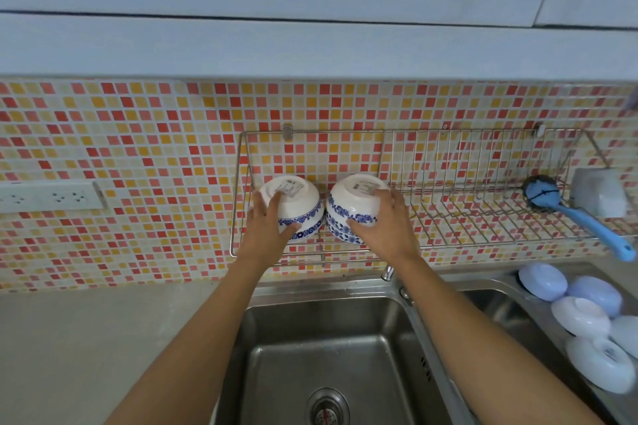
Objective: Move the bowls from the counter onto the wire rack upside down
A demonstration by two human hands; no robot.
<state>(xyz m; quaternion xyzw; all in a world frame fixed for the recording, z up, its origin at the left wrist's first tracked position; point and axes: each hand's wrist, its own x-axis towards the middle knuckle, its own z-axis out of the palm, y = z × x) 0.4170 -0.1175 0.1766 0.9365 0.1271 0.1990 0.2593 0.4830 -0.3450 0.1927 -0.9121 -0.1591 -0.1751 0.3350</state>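
A grey worktop [86,338] is running under a mosaic wall of red, orange and cream tiles, and a steel sink [321,348] is sitting in it, its drain showing near the bottom edge. On the wall above the sink a wire rack [466,183] is hanging, stretching from the middle toward the right. At the right of the sink a cluster of pale upside-down bowls [583,317] is lying on the steel draining part. On the left end of the wire rack two white bowls with blue flower bands are sitting bottom up and side by side, labels showing on their bases. The left hand [267,222] is holding the left bowl [297,203], fingers spreading over its side and thumb curling against the blue band. The right hand [386,221] is gripping the right bowl [348,207] in the same way, fingers reaching up to its base. On the right end of the rack a blue dish brush [580,217] is lying, its handle sticking out past the front edge, just beside a whitish container [599,191].
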